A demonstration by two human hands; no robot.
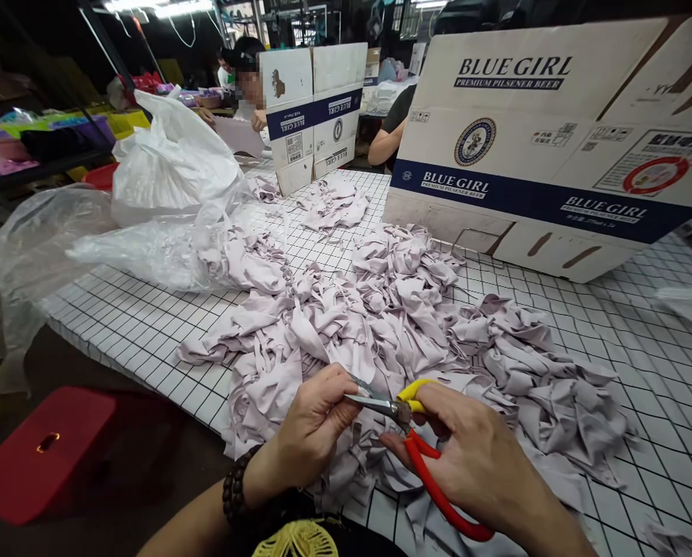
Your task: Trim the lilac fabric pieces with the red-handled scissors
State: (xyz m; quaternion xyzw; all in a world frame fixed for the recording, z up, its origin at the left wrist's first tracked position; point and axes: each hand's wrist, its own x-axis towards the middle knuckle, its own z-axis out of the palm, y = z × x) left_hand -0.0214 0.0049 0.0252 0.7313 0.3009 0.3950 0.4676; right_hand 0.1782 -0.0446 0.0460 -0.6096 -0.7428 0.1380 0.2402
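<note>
My right hand (474, 456) grips scissors (407, 422) with one yellow and one red handle loop, blades pointing left and slightly apart. My left hand (316, 422) is closed in a pinch right at the blade tips, holding a pale lilac fabric piece (354, 381) from the pile. A big heap of lilac fabric scraps (392, 325) covers the white grid-patterned table (642, 348) just beyond both hands. A dark bead bracelet (234, 489) sits on my left wrist.
A flattened Blue Girl beer carton (549, 147) stands at the right, a second carton (314, 108) farther back. Clear plastic bags (166, 178) with more fabric lie at the left. A red stool (44, 452) is below left. Other people sit behind the cartons.
</note>
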